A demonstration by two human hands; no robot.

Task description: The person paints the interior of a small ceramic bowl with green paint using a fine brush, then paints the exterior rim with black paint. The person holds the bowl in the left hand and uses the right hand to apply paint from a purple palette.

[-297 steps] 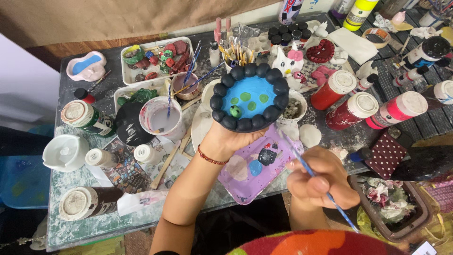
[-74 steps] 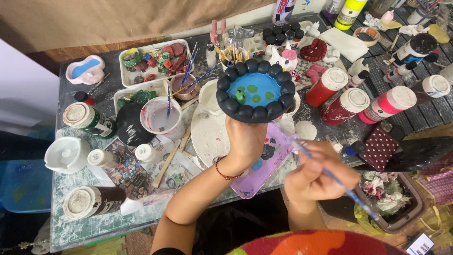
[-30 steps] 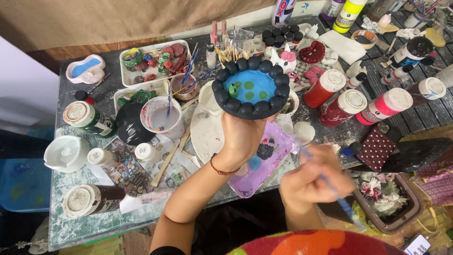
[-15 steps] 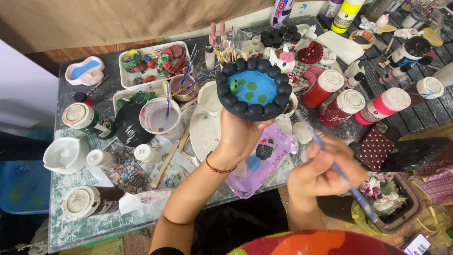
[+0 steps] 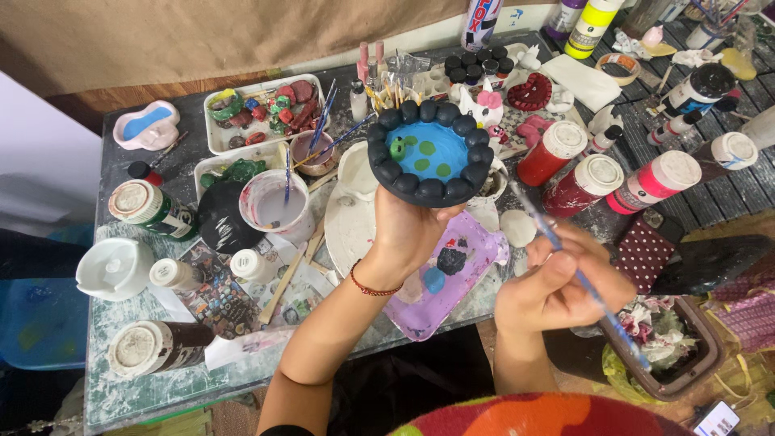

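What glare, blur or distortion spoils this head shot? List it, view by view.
Head view: light even and soft, no hard shadows; faint sheen on the red paint bottles; left hand and the blue clay dish it holds are sharp; right hand and paintbrush slightly soft; wide lens bends the table edge.

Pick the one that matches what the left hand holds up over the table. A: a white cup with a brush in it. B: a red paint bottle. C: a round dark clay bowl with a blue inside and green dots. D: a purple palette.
C: the left hand grips the clay bowl from beneath; the right hand holds a paintbrush.
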